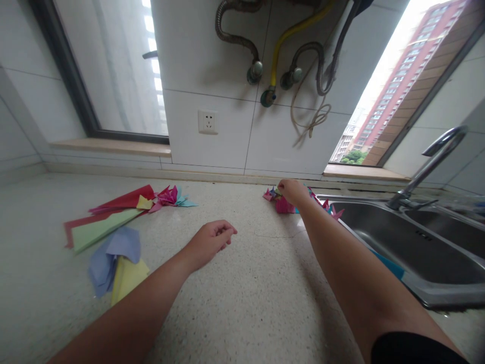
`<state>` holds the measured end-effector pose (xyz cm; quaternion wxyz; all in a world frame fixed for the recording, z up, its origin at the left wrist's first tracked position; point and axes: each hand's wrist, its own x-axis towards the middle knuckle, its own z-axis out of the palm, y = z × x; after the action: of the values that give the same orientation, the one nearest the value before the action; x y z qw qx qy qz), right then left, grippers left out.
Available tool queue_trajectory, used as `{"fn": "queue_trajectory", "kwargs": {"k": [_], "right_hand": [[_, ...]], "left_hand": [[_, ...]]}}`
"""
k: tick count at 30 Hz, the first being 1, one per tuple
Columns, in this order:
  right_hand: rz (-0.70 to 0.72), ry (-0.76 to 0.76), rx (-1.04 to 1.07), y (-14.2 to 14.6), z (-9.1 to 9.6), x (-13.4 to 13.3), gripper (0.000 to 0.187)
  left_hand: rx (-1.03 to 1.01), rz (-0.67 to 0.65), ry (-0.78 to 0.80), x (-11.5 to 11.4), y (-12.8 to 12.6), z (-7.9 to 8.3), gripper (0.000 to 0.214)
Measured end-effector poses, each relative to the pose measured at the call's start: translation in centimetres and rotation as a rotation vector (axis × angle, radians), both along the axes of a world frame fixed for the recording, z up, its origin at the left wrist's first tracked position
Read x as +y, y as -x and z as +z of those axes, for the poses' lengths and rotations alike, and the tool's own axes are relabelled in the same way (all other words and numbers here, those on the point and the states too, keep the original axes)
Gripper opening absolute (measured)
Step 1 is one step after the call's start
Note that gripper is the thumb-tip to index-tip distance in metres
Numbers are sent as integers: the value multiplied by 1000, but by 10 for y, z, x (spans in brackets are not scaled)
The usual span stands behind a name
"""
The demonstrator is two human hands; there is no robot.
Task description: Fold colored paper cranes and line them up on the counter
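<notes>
My left hand [214, 241] hovers over the middle of the speckled counter [242, 293], its fingers curled in and nothing visible in them. Farther off, my right hand [294, 193] reaches down to a small heap of origami pieces [285, 205] in pink, magenta and blue, left of the sink. Its fingertips are pinched at a pale yellow-green origami piece [278, 190], mostly hidden by the hand. More pointed origami pieces [166, 198], magenta and turquoise, lie at the back left. Beside them are red paper [129, 198], light green paper [106, 228], blue paper [104, 265] and yellow paper [129, 278].
A steel sink [375, 222] with a faucet [428, 162] occupies the right side. A blue sheet [388, 264] lies by its near rim. Hoses [237, 38], pipe valves [254, 72] and a socket [208, 122] are on the tiled wall behind, between two windows.
</notes>
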<state>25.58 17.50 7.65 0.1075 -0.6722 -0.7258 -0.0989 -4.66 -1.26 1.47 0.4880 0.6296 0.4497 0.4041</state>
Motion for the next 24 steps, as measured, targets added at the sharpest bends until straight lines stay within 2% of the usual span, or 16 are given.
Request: {"fn": "queue_trajectory", "kwargs": {"k": [4, 8, 12, 16, 19, 22, 24], "right_hand": [[-10, -12, 24, -3, 0, -1, 32], [-41, -115, 126, -8, 3, -6, 35], [-48, -271, 305, -16, 9, -20, 34], [13, -415, 552, -10, 10, -47, 32], [157, -316, 680, 17, 3, -79, 28], [349, -65, 719, 60, -8, -119, 23], [432, 51, 704, 90, -14, -150, 21]], "left_hand": [[4, -3, -7, 0, 0, 0, 26], [9, 1, -4, 1, 1, 0, 26], [3, 5, 0, 2, 1, -2, 26], [-4, 2, 1, 3, 1, -5, 27], [-2, 5, -5, 3, 1, -6, 28], [11, 9, -7, 2, 1, -5, 28], [6, 6, -2, 1, 0, -3, 28]]}}
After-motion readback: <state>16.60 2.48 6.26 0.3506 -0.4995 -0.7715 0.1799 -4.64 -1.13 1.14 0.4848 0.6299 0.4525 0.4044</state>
